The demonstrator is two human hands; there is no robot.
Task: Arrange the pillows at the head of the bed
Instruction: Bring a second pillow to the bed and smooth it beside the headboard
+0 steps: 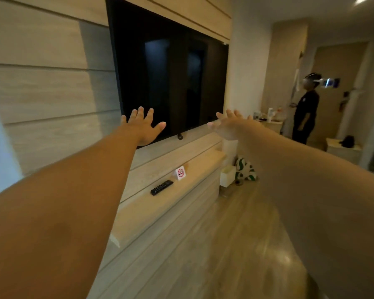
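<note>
Both my arms are stretched straight out in front of me. My left hand (143, 126) is open with fingers spread, held in front of the lower edge of a dark wall-mounted television (171, 72). My right hand (230, 125) is also open, fingers apart, a little to the right of the television's corner. Neither hand holds anything. No bed and no pillows are in view.
A pale wooden shelf (160, 203) under the television carries a black remote (162, 187) and a small no-smoking sign (180, 172). A white box (227, 175) and a green-and-white bag (245, 168) sit on the wooden floor. Another person (306, 111) stands at the far right.
</note>
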